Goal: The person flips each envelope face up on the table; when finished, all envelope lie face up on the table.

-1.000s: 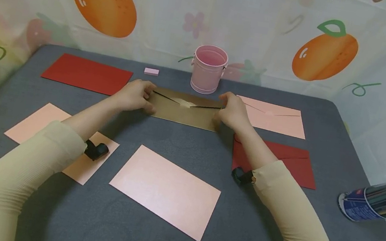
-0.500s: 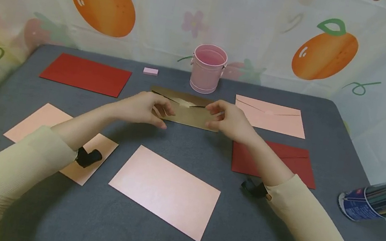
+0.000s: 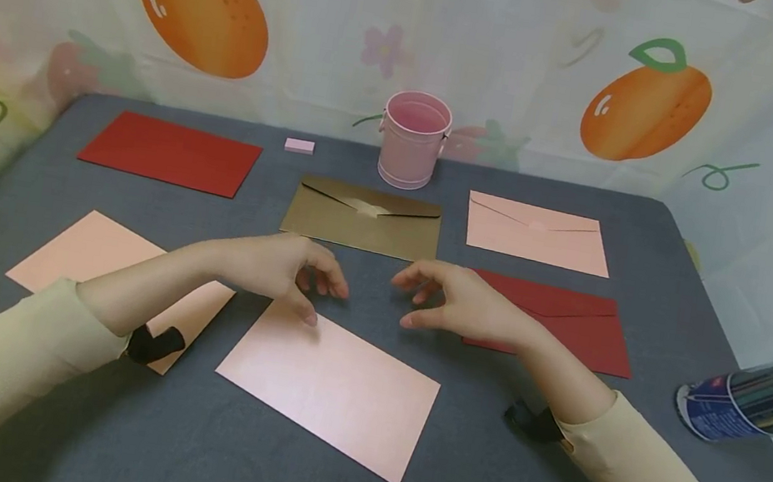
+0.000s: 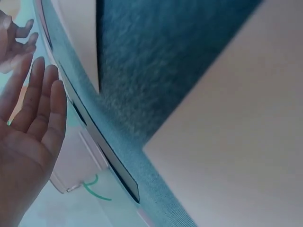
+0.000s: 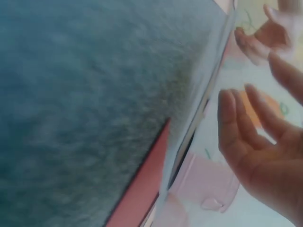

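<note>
Both hands are held over the table with nothing in them. The left hand (image 3: 283,268) hovers with loosely bent fingers above the far-left corner of a large pale pink envelope (image 3: 332,393). Opposite it, the right hand (image 3: 456,301) hangs by the left end of a dark red envelope (image 3: 559,323), covering part of it. Just beyond both hands lies a gold envelope (image 3: 359,224), flap side up. In the left wrist view the left palm (image 4: 28,146) is bare, its fingers relaxed; the right palm (image 5: 270,165) looks the same in the right wrist view.
A bright red envelope (image 3: 168,153) lies far left, a pink one (image 3: 539,236) far right. Partly under the left forearm is a peach envelope (image 3: 88,253). A pink bucket (image 3: 413,144) and small pink block (image 3: 298,146) stand at the back; a pencil can (image 3: 717,407) is right.
Both hands have let go of the gold envelope's ends and drawn back toward the near side. The gold envelope stays flat in place.
</note>
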Demonstrator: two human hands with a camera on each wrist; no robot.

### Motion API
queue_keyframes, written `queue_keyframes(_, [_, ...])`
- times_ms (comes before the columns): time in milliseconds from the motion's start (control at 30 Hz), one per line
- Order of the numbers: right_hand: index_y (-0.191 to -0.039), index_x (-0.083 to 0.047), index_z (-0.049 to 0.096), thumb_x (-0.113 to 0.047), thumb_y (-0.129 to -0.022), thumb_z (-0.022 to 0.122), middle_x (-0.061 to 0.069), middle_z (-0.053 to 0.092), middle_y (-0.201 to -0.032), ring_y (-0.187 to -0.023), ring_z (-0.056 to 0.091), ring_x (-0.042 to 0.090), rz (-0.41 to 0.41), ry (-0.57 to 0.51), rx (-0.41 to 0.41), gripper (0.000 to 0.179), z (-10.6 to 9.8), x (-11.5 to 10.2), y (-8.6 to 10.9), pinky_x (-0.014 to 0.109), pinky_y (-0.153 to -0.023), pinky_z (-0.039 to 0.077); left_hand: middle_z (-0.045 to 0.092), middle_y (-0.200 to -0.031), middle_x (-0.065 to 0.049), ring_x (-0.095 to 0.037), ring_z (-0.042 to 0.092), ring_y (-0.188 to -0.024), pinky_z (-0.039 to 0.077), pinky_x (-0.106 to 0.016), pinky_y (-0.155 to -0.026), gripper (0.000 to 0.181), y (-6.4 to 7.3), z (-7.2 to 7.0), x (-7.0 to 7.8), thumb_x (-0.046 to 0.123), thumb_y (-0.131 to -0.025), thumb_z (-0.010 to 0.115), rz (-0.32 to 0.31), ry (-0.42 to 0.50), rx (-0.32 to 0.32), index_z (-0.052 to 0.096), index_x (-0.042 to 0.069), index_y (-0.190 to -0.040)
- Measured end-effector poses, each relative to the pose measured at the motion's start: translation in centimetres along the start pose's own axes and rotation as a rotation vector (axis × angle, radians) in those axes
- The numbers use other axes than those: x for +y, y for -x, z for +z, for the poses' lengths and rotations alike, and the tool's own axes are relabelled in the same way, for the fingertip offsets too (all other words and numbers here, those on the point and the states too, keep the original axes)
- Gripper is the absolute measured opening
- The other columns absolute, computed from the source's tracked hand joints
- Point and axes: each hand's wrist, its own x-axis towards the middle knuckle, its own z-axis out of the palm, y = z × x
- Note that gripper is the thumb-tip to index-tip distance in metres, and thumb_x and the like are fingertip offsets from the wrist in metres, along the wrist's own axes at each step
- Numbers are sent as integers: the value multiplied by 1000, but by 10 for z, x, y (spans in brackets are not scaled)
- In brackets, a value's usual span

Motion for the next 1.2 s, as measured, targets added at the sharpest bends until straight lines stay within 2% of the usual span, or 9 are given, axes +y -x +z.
queue_keyframes(200, [-122, -17, 62, -26, -81, 82, 0, 65, -114, -96, 60, 13, -20, 49, -115, 46, 8, 2, 7, 29, -84, 52, 67, -118, 2, -16, 58, -103, 52, -32, -89, 46, 6, 9, -2, 22, -75, 86, -1, -35, -28, 69, 16, -118])
queue_keyframes(433, [-116, -19, 63, -29, -78, 84, -3, 65, -103, -90, 61, 12, -22, 73, -214, 45, 14, 2, 9, 25, -79, 52, 64, -114, 1, -15, 54, -99, 49, -29, -87, 50, 6, 12, -7, 25, -71, 89, -34, -44, -48, 68, 16, -116])
queue_keyframes(667, [-108, -18, 65, -32, -73, 88, -3, 64, -95, -85, 59, 11, -41, 120, -212, 44, 18, 4, 8, 24, -76, 51, 56, -110, -2, -18, 47, -100, 43, -33, -90, 57, 7, 12, -11, 26, -67, 92, -70, -38, -92, 63, 16, -115])
queue_keyframes(933, [-102, -19, 64, -39, -67, 90, -4, 60, -90, -76, 53, 9, -81, 200, -176, 49, 24, 7, 6, 22, -67, 47, 53, -110, -1, -18, 45, -104, 41, -35, -94, 58, 5, 14, -11, 23, -64, 93, -50, -94, -117, 60, 17, -111])
queue_keyframes(1200, [-101, -19, 62, -44, -64, 91, -4, 57, -92, -83, 52, 8, -127, 266, -163, 53, 29, 6, 8, 21, -70, 45, 52, -109, -1, -18, 43, -104, 40, -34, -92, 57, 5, 16, -12, 17, -63, 93, -48, -128, -105, 59, 17, -108])
